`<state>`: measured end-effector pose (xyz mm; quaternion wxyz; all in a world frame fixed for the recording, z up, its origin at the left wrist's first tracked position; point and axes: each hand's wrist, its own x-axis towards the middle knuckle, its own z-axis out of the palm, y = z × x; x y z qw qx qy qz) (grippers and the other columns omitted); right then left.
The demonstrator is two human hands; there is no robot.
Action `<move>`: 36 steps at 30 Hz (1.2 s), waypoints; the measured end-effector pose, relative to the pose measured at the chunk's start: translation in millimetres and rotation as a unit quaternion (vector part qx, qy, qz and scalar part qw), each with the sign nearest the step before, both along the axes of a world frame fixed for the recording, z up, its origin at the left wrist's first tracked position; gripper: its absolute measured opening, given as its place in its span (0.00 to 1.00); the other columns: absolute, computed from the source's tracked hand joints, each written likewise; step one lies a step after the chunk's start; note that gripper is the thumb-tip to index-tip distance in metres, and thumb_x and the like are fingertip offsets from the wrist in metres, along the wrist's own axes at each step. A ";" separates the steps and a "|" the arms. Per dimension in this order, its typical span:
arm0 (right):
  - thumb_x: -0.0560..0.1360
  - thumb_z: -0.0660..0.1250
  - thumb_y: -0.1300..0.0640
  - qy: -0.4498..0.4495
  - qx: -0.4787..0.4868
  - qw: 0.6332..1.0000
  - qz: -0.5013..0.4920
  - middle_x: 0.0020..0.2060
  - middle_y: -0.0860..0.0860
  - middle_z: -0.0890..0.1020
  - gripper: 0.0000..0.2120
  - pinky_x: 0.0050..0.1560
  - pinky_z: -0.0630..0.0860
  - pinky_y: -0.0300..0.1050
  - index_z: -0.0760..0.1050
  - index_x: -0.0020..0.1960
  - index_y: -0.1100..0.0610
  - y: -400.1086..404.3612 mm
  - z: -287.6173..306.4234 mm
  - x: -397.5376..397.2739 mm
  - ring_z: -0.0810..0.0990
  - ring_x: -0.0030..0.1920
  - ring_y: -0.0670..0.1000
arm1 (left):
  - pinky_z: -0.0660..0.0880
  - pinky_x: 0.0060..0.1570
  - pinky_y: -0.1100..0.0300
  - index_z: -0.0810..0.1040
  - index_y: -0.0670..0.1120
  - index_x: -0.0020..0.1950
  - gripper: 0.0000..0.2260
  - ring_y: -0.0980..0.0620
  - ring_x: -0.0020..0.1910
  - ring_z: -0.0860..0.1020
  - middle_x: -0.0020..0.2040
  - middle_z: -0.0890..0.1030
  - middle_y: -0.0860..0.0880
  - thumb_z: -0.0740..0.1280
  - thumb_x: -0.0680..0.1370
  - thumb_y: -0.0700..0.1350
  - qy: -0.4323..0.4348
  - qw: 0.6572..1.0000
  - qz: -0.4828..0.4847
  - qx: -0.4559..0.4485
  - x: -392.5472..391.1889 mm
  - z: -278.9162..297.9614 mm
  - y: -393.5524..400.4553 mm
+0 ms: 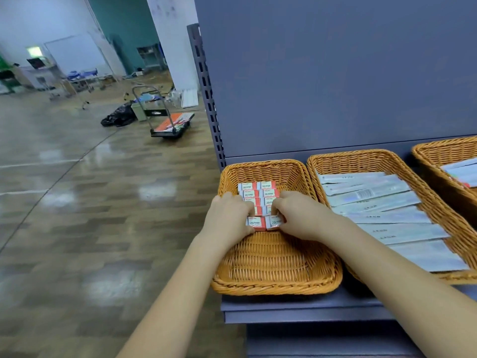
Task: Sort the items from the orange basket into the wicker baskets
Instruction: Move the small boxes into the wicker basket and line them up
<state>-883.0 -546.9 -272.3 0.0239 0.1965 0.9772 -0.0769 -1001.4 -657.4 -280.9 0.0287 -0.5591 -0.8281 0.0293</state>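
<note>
A wicker basket stands on the grey shelf and holds several small red-and-white 2B eraser boxes in two rows at its back. My left hand has its fingers curled on the nearest left eraser box. Beside it, my right hand pinches the nearest right eraser box. Both hands are inside the basket, side by side. The orange basket is out of view.
A second wicker basket to the right holds several long pale flat packets. A third wicker basket sits at the far right edge. The grey shelf back panel rises behind. A platform trolley stands on the floor at left.
</note>
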 end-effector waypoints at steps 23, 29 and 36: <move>0.78 0.62 0.60 0.036 0.025 0.999 -0.014 0.55 0.53 0.75 0.10 0.54 0.74 0.46 0.74 0.58 0.57 -3.1 -19.1 -5.1 0.73 0.55 0.53 | 0.66 0.59 0.55 0.72 0.48 0.62 0.14 0.49 0.57 0.74 0.58 0.76 0.49 0.63 0.79 0.51 0.010 1.000 -0.018 0.013 4.8 -7.2 1.6; 0.77 0.63 0.52 -0.001 0.020 1.000 -0.004 0.53 0.53 0.76 0.12 0.52 0.73 0.46 0.75 0.56 0.58 -0.6 -9.8 -5.5 0.75 0.53 0.52 | 0.67 0.52 0.55 0.74 0.46 0.58 0.15 0.49 0.53 0.75 0.54 0.78 0.48 0.58 0.80 0.55 0.017 0.999 -0.023 -0.021 4.4 4.9 8.2; 0.79 0.59 0.53 0.087 0.070 0.991 -0.071 0.56 0.53 0.75 0.13 0.58 0.72 0.49 0.74 0.60 0.57 20.5 13.3 5.7 0.73 0.59 0.53 | 0.69 0.56 0.52 0.74 0.47 0.62 0.16 0.47 0.59 0.74 0.59 0.78 0.47 0.57 0.80 0.55 0.063 0.997 -0.038 0.030 6.1 22.8 40.0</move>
